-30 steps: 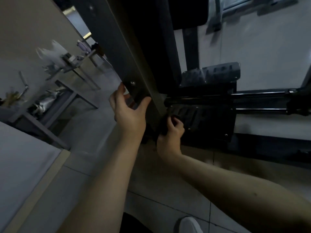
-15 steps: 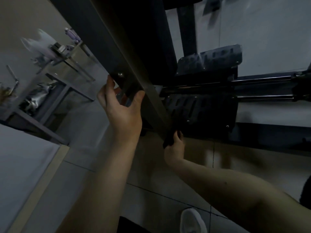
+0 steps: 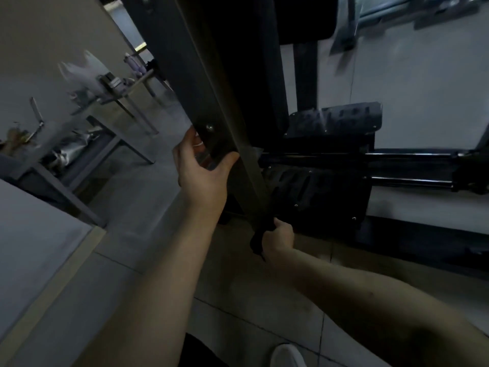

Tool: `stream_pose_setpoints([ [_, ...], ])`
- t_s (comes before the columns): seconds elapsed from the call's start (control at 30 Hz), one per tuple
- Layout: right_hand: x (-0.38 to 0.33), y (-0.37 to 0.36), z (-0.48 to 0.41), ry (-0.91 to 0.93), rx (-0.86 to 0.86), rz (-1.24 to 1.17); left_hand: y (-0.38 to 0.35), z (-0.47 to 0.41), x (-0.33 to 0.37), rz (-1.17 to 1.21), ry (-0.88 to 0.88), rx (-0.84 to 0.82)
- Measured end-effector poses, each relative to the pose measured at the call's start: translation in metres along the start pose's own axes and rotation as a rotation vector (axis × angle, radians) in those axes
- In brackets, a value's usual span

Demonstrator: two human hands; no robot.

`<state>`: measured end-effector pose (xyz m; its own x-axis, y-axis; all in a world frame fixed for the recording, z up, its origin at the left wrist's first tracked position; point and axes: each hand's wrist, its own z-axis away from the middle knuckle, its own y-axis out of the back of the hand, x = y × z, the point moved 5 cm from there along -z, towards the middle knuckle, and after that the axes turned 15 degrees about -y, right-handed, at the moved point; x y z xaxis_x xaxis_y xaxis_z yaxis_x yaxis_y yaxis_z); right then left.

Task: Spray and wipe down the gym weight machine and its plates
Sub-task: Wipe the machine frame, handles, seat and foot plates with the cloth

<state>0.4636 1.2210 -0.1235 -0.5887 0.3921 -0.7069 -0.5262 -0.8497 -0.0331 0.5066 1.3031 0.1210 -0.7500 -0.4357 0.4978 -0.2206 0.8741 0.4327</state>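
A dark slanted frame post of the gym machine runs from the top centre down to the floor. My left hand grips its lower part, thumb on the near face and fingers round the far edge. Lower down, my right hand clutches a dark cloth and presses it against the post's foot. Behind the post are black perforated foot plates and horizontal guide rails. No spray bottle is in sight.
Grey tables with cluttered items stand at the left along a wall. A pale slab with a wooden edge lies at the lower left. Tiled floor spreads below, with my white shoe at the bottom edge.
My right hand has slid the cloth down the post from beside the foot plate to near its foot. My left hand has kept its hold while the camera shifted.
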Motion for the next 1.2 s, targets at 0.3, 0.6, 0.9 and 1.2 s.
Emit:
stream_pose_setpoints([
  [0.3, -0.073, 0.025, 0.08, 0.431, 0.083, -0.081, 0.003, -0.007, -0.001, 0.04, 0.073, -0.013],
  [0.6, -0.185, 0.058, 0.199, 1.006, 0.072, -0.038, 0.013, -0.013, -0.009, 0.172, 0.131, 0.027],
  [0.9, -0.089, 0.034, 0.101, 0.527, 0.17, 0.122, 0.013, -0.013, -0.009, 0.124, 0.138, 0.002],
  [1.2, -0.157, 0.065, 0.19, 0.676, -0.117, 0.108, 0.035, -0.02, 0.001, 0.101, 0.074, 0.049],
])
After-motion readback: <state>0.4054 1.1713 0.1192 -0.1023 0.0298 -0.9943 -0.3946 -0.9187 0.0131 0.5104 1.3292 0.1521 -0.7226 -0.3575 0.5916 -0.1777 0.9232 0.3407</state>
